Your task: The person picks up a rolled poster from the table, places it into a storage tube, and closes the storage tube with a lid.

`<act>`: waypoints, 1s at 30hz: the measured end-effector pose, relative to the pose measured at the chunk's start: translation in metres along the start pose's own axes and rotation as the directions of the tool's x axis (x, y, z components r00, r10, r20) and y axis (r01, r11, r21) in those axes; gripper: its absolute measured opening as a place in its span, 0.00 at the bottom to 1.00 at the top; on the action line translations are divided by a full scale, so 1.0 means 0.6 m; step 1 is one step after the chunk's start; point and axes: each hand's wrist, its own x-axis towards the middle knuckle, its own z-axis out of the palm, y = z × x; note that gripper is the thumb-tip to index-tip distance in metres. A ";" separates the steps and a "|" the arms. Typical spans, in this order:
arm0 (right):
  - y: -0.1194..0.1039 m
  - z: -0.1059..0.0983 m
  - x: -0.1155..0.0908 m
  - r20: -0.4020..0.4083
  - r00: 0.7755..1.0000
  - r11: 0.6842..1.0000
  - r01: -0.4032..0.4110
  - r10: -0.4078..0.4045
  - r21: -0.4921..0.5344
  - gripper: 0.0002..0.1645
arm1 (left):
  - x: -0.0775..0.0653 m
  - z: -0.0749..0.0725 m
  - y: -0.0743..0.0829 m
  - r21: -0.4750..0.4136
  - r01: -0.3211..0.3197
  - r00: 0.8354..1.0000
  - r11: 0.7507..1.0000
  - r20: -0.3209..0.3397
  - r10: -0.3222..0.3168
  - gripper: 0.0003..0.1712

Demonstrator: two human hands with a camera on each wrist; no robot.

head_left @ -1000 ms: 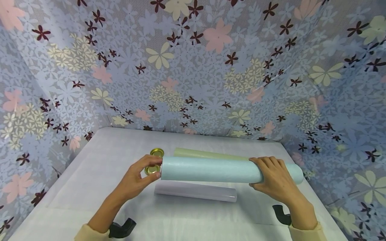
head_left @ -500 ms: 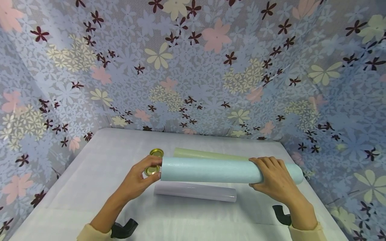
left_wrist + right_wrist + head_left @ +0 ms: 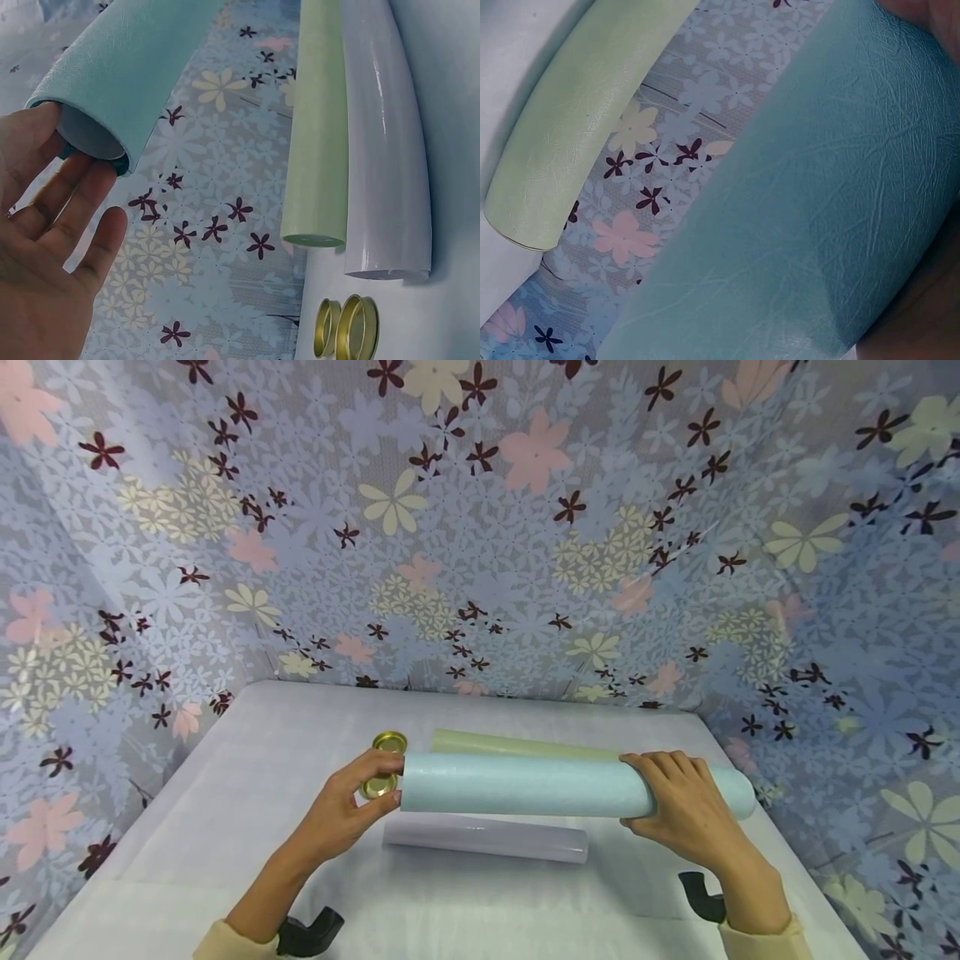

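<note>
A light blue hollow tube (image 3: pixel 525 785) is held level above the table. My left hand (image 3: pixel 348 810) pinches its left end, thumb and fingers at the rim of the open mouth. In the left wrist view, the tube's hollow inside (image 3: pixel 88 133) shows between the fingers of my left hand (image 3: pixel 52 232). My right hand (image 3: pixel 678 797) grips the tube near its right end, fingers over the top and thumb below. The right wrist view shows the tube's creased, textured surface (image 3: pixel 802 202) close up, with only parts of the hand at the edges.
On the white table (image 3: pixel 247 760) lie a glossy pale lilac tube (image 3: pixel 487 837) in front and a pale green tube (image 3: pixel 517 744) behind. Two gold metal rings or lids (image 3: pixel 390 741) rest by their left ends. A flowered curtain (image 3: pixel 480 568) hangs behind the table.
My left hand has shifted very slightly right, staying at the tube's left end. The right hand and the tube look almost still.
</note>
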 end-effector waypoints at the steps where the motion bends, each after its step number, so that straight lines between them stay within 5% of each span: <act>1: 0.000 0.001 -0.001 0.000 1.000 1.000 0.000 0.000 0.000 0.52 | 0.000 0.000 0.000 -0.002 -0.005 1.000 1.000 -0.002 0.005 0.20; 8: 0.003 0.004 -0.003 0.008 1.000 1.000 -0.005 0.005 -0.002 0.52 | 0.000 -0.005 -0.003 0.005 -0.064 0.997 0.998 -0.031 0.064 0.21; 30: 0.014 0.005 0.000 0.023 1.000 1.000 -0.018 0.018 -0.002 0.51 | -0.005 -0.033 -0.033 0.135 0.026 0.992 0.991 -0.122 -0.009 0.21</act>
